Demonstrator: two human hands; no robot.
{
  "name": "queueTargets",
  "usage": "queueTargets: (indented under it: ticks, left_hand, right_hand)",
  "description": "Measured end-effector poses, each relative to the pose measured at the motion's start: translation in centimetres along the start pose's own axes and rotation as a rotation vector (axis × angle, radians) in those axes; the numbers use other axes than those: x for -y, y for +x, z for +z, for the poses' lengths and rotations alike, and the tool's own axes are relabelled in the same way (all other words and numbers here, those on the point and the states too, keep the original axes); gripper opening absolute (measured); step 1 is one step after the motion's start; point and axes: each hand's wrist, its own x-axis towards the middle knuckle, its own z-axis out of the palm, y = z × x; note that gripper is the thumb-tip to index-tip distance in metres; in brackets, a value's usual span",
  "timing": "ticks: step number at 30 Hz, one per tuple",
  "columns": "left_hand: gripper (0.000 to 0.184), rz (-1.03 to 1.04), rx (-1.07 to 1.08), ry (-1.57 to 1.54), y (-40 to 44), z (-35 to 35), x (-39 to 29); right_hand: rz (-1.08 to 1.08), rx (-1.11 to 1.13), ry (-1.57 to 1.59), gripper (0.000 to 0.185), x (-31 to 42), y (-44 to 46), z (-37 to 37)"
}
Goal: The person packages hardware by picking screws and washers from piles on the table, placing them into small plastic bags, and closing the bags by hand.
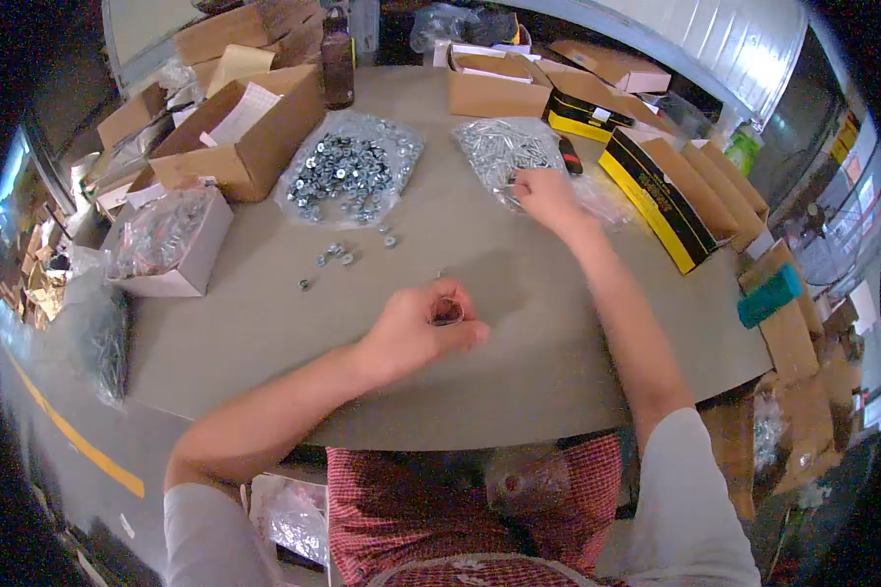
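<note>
My left hand (423,325) is above the near middle of the table, its fingers curled round something with a thin, pale, rounded rim and a dark inside; its kind is unclear. My right hand (550,199) reaches to the near right edge of a clear plastic bag of long silvery screws or nails (499,145). Its fingers are closed, and what they pinch is hidden. Left of that lies an open clear bag of flanged metal nuts (347,174). Several loose nuts (339,254) are scattered on the table between this bag and my left hand.
Cardboard boxes (240,132) stand at the left, beside a white box with plastic-wrapped parts (171,240). A dark bottle (338,68) is behind the nuts. At the right are black-and-yellow boxes (656,196) and a teal roll (769,296). A red-and-black tool (570,155) lies beside the screws.
</note>
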Motion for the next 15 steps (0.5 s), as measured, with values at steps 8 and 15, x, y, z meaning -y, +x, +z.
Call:
queueTargets:
  ticks: [8, 15]
  left_hand:
    - [0.017, 0.049, 0.011, -0.136, 0.5, -0.3, 0.3]
    - [0.019, 0.004, 0.007, -0.18, 0.3, -0.8, -0.2]
  right_hand:
    - [0.245, 0.227, 0.78, 0.014, -2.2, -0.7, -4.2]
    - [-0.074, 0.658, 0.923, 0.016, 6.4, -2.8, -10.6]
